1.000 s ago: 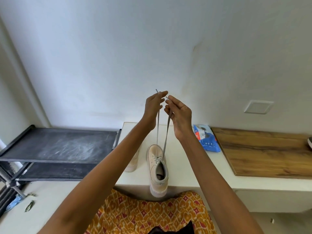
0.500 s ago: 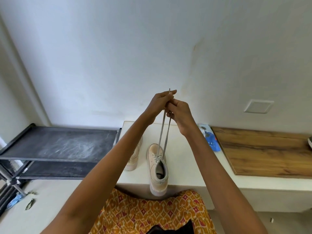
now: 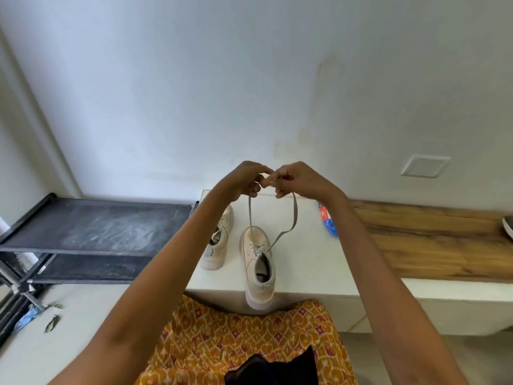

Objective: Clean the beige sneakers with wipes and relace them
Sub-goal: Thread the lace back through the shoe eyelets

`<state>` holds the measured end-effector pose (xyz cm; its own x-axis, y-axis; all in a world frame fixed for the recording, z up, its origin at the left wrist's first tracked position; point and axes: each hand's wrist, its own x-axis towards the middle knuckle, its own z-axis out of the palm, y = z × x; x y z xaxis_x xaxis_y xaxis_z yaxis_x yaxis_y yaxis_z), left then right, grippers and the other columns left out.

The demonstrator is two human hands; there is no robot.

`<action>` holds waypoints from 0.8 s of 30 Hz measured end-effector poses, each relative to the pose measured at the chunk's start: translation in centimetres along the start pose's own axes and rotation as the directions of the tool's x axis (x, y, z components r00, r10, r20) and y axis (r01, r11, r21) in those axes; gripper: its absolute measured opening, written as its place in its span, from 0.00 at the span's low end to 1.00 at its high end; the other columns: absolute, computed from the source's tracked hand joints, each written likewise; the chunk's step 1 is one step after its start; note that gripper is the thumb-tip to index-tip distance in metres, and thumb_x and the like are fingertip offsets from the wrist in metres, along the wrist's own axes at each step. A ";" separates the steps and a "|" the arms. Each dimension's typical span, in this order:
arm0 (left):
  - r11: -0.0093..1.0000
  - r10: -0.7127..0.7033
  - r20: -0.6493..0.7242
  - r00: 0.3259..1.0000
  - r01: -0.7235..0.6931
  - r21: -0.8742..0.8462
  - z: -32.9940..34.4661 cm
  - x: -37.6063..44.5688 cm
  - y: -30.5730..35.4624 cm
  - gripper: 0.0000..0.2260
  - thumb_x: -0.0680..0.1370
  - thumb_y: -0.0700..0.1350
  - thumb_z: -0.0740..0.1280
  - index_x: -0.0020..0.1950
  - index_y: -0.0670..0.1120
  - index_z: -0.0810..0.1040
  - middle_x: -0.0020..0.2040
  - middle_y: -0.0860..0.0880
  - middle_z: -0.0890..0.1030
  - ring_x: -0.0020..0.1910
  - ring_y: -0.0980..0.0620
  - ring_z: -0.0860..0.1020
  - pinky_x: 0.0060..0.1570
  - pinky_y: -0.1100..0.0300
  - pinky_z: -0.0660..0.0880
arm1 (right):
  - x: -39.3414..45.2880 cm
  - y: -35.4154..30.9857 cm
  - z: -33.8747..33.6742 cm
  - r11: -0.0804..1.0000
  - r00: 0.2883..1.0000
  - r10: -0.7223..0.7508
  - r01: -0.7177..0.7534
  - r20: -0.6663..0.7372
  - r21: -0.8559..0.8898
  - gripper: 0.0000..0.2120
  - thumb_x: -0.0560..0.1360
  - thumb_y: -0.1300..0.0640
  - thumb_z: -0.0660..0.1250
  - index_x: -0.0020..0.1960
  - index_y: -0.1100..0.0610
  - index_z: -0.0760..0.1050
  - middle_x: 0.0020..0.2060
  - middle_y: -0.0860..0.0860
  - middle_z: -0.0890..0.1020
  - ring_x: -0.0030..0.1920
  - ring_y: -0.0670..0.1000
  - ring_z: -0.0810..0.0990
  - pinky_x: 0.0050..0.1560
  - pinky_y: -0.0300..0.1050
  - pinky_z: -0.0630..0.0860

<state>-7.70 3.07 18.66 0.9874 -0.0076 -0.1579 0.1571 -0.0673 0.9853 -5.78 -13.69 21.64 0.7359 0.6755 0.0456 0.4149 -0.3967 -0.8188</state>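
Both hands are up high, close together and touching at the fingertips. My left hand (image 3: 245, 180) pinches one end of the grey lace (image 3: 251, 218), and my right hand (image 3: 295, 180) pinches the other end. The two ends hang down to the near sneaker (image 3: 256, 262), which stands on the white ledge (image 3: 305, 273) with its heel sticking out over the near edge (just above my orange skirt (image 3: 222, 343)). The other sneaker (image 3: 219, 245) stands just beside it on the left, partly behind my left arm.

I think the lacing step is nearly done on this shoe, since the lace crosses through the holes near the top. The next move looks like tying the ends, which needs one end crossed over the other and pulled snug without tipping the shoe off the ledge.

Some things are hard to see. The lace tips are hidden inside my fingers, so I cannot tell if a knot has begun. The blue wipes pack (image 3: 327, 222) is mostly behind my right arm. A dark shoe (image 3: 508, 226) is cut off at the right edge. Whether the left sneaker has its lace I cannot tell.
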 end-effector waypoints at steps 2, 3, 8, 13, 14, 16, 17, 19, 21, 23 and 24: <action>0.998 -0.046 -0.030 0.999 0.045 -0.036 -0.1 0.3 -1.0 0.13 0.80 0.36 0.56 0.59 0.38 0.76 0.36 0.45 0.74 0.25 0.54 0.69 0.25 0.63 0.69 | 0.3 0.3 -0.1 0.991 0.996 -0.031 0.020 -0.079 -0.135 0.09 0.74 0.66 0.68 0.44 0.53 0.83 0.44 0.57 0.77 0.42 0.54 0.82 0.48 0.45 0.81; 0.995 -0.062 -0.033 0.998 0.059 -0.082 -0.2 0.4 -1.6 0.13 0.80 0.35 0.56 0.61 0.37 0.75 0.37 0.45 0.75 0.24 0.54 0.69 0.24 0.63 0.70 | 0.3 0.5 0.1 0.981 0.995 -0.042 0.024 -0.090 -0.193 0.09 0.73 0.66 0.68 0.45 0.55 0.83 0.43 0.55 0.77 0.41 0.54 0.82 0.47 0.43 0.81; 0.934 -0.158 0.028 0.987 0.159 -0.321 -0.6 0.1 -3.7 0.05 0.80 0.39 0.60 0.50 0.40 0.75 0.31 0.49 0.78 0.22 0.56 0.70 0.23 0.67 0.70 | 0.8 2.9 2.3 0.898 0.985 -0.062 -0.014 -0.158 -0.440 0.09 0.70 0.65 0.71 0.49 0.57 0.79 0.40 0.51 0.82 0.41 0.49 0.79 0.43 0.43 0.74; 0.920 -0.188 0.077 0.979 0.203 -0.334 0.5 -0.1 -5.0 0.08 0.81 0.38 0.60 0.58 0.41 0.73 0.35 0.47 0.80 0.21 0.57 0.72 0.24 0.66 0.74 | 2.0 5.2 4.1 0.885 0.897 -0.204 -0.003 -0.393 -0.466 0.03 0.72 0.64 0.69 0.43 0.60 0.75 0.41 0.55 0.81 0.38 0.49 0.76 0.36 0.30 0.65; 0.923 -0.165 0.078 0.983 0.182 -0.339 0.9 -0.1 -5.0 0.09 0.81 0.38 0.59 0.60 0.41 0.73 0.38 0.46 0.81 0.22 0.56 0.73 0.25 0.66 0.75 | 2.2 5.3 4.4 0.890 0.884 -0.226 0.016 -0.410 -0.456 0.02 0.72 0.64 0.68 0.42 0.60 0.75 0.40 0.55 0.81 0.38 0.49 0.76 0.37 0.31 0.66; 0.922 -0.102 0.064 0.993 0.118 -0.368 1.4 0.0 -4.7 0.08 0.81 0.40 0.60 0.58 0.41 0.74 0.44 0.44 0.80 0.25 0.55 0.76 0.29 0.65 0.77 | 2.4 5.2 4.7 0.920 0.845 -0.241 0.042 -0.478 -0.391 0.03 0.72 0.66 0.65 0.41 0.61 0.76 0.39 0.55 0.81 0.38 0.50 0.78 0.38 0.35 0.70; 0.914 -0.068 0.041 0.997 0.079 -0.397 1.5 0.0 -4.7 0.09 0.81 0.42 0.61 0.58 0.41 0.75 0.46 0.44 0.80 0.28 0.54 0.78 0.31 0.63 0.79 | 2.4 5.0 4.5 0.944 0.818 -0.232 0.059 -0.527 -0.326 0.03 0.72 0.66 0.66 0.40 0.61 0.77 0.38 0.53 0.82 0.38 0.49 0.79 0.38 0.36 0.72; 0.873 -0.009 -0.018 1.000 -0.001 -0.488 1.7 0.2 -4.9 0.11 0.80 0.42 0.62 0.58 0.38 0.76 0.47 0.44 0.81 0.36 0.50 0.82 0.35 0.60 0.80 | 2.5 4.6 3.9 0.969 0.788 -0.212 0.092 -0.578 -0.230 0.02 0.72 0.63 0.68 0.41 0.60 0.79 0.37 0.50 0.83 0.37 0.46 0.80 0.39 0.33 0.74; 0.819 0.008 -0.073 0.997 -0.048 -0.572 2.0 0.4 -5.4 0.11 0.79 0.42 0.64 0.57 0.37 0.78 0.48 0.44 0.82 0.39 0.47 0.83 0.38 0.58 0.81 | 2.6 4.3 3.5 0.971 0.811 -0.205 0.099 -0.548 -0.217 0.01 0.72 0.61 0.70 0.43 0.59 0.80 0.37 0.48 0.83 0.38 0.44 0.80 0.40 0.30 0.74; 0.788 0.010 -0.127 0.992 -0.086 -0.610 2.5 0.6 -6.0 0.10 0.78 0.43 0.66 0.54 0.37 0.79 0.50 0.42 0.82 0.39 0.46 0.83 0.41 0.56 0.81 | 2.5 4.5 3.5 0.969 0.843 -0.192 0.082 -0.502 -0.232 0.02 0.73 0.60 0.70 0.44 0.58 0.80 0.39 0.47 0.83 0.38 0.42 0.79 0.41 0.27 0.74; 0.775 0.007 -0.159 0.987 -0.106 -0.623 2.7 0.6 -6.3 0.10 0.78 0.43 0.67 0.53 0.37 0.79 0.50 0.41 0.82 0.39 0.45 0.83 0.42 0.55 0.81 | 2.4 4.8 3.7 0.969 0.852 -0.184 0.073 -0.491 -0.237 0.02 0.73 0.59 0.70 0.45 0.57 0.81 0.39 0.47 0.83 0.39 0.41 0.79 0.41 0.27 0.74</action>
<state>-8.09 0.75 12.18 0.9787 0.1511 -0.1391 0.0286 0.5703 0.8210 -3.95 -11.68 15.70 0.8128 0.3434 0.4705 0.5825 -0.4824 -0.6541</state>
